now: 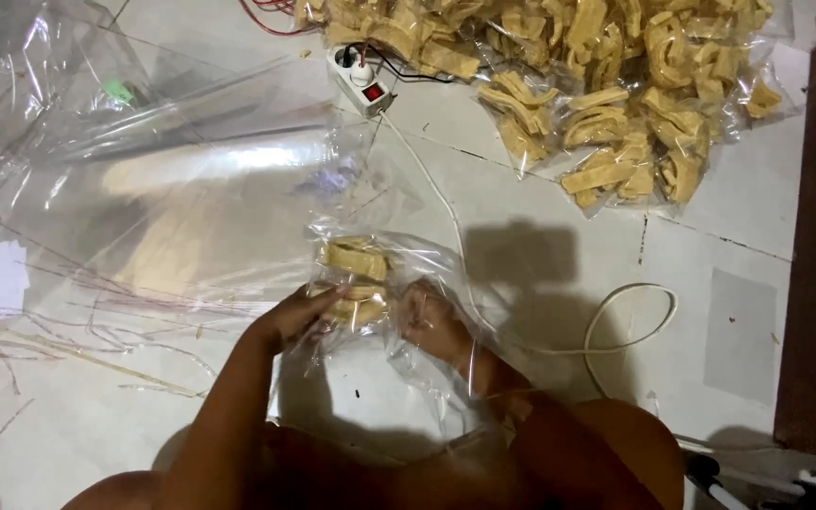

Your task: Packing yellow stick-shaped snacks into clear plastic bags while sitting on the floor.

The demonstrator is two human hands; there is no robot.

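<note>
Both hands — left hand (297, 316), right hand (427, 321) — clamp a clear snack bag (361, 269), fingertips half-hidden.

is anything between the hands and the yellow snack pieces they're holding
Yes: only the clear plastic bag. The left hand grips the yellow snack pieces through its film, and the right hand holds the bag's other side. Nothing else lies between.

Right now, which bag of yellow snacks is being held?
The small clear bag between both hands, left hand and right hand; the other bags lie piled beyond the power strip.
</note>
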